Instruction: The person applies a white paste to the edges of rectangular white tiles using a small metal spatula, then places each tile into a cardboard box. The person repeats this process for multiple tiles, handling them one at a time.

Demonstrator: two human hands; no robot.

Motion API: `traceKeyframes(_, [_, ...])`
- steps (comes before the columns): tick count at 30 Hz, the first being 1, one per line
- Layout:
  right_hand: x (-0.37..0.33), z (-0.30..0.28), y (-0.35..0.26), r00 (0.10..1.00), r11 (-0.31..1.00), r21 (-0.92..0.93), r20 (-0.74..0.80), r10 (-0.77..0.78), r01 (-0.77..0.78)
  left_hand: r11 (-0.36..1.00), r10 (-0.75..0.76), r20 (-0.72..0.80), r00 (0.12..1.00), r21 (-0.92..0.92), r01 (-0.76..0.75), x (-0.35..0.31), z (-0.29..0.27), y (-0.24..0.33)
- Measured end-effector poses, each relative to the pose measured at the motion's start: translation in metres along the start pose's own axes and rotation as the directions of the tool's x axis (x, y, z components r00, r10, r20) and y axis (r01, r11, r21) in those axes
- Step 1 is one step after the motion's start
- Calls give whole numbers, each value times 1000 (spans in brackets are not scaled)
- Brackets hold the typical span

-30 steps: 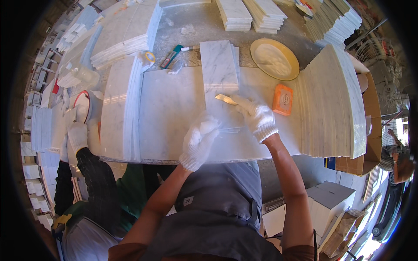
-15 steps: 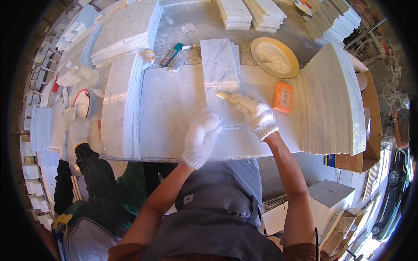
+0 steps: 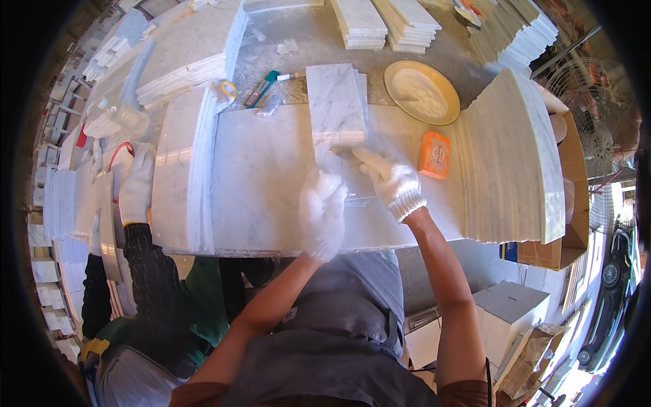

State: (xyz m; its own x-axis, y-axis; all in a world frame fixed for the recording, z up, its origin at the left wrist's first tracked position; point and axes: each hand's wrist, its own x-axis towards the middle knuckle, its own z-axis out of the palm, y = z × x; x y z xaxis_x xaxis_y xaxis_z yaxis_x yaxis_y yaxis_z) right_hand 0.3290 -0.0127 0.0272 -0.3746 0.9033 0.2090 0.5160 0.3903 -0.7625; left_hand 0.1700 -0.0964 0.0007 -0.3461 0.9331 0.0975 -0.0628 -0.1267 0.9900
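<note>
A long grey-veined white marble tile (image 3: 336,102) lies lengthwise in front of me, over others whose edges show at its right. My left hand (image 3: 323,214), in a white knit glove, is closed at the tile's near end; its fingers hide that end. My right hand (image 3: 391,178), gloved alike, grips a small scraper (image 3: 344,153). The scraper's flat blade points left over the tile's near part; the glove covers its handle. Just right of this hand is an orange box (image 3: 434,154).
A yellow bowl of white paste (image 3: 422,93) stands at far right. Marble stacks flank me at left (image 3: 182,169) and right (image 3: 508,159). A green cutter (image 3: 262,89) and tape roll (image 3: 228,89) lie beyond. At left, a co-worker's gloved hand (image 3: 137,183) works beside a slab.
My left hand has shifted slightly right. The scraper blade has turned from bright to dark, with my right hand a little lower. The co-worker's hand has moved right and a slab stands upright there.
</note>
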Motion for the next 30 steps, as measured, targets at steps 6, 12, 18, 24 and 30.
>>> traceKeyframes(6, [-7,-10,-14,998,994,-96,-6,-59,58,979,133,-36,990,161,-125,7,8,1])
traceKeyframes(12, [-12,-13,-26,998,996,83,57,-28,23,989,103,-106,989,115,-91,9,15,-3])
traceKeyframes(18, [-18,-11,-23,998,1000,8,68,6,-7,992,98,-112,989,88,-88,6,14,3])
traceKeyframes(24, [-31,-4,-4,985,990,-110,141,101,-86,999,36,-99,994,-1,-36,5,15,8])
traceKeyframes(30, [-6,-6,5,997,996,-58,2,-72,72,984,163,-51,985,80,-158,8,9,0])
